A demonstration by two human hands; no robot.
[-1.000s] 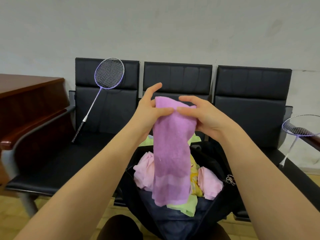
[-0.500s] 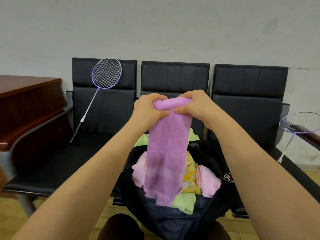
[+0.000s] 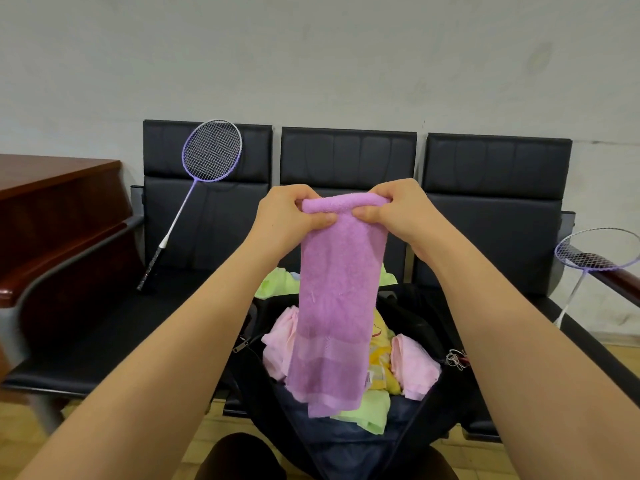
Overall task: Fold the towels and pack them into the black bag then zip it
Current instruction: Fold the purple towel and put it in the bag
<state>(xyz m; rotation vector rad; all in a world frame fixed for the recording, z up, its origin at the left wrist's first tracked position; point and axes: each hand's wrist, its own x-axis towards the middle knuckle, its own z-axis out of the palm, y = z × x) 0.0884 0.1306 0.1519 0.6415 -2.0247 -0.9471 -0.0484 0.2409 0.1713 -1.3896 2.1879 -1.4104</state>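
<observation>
Purple towel point(image 3: 341, 289) hangs mid-frame, top edge pinched by my left hand point(image 3: 291, 220) and right hand point(image 3: 398, 213), above the open black bag point(image 3: 426, 327).

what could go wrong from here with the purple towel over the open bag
The purple towel is gripped only along its top edge by the left hand and right hand, so the long hanging part may unfold or drag across the pink towels in the black bag. The bag already looks full, so zipping it may snag cloth.
</observation>
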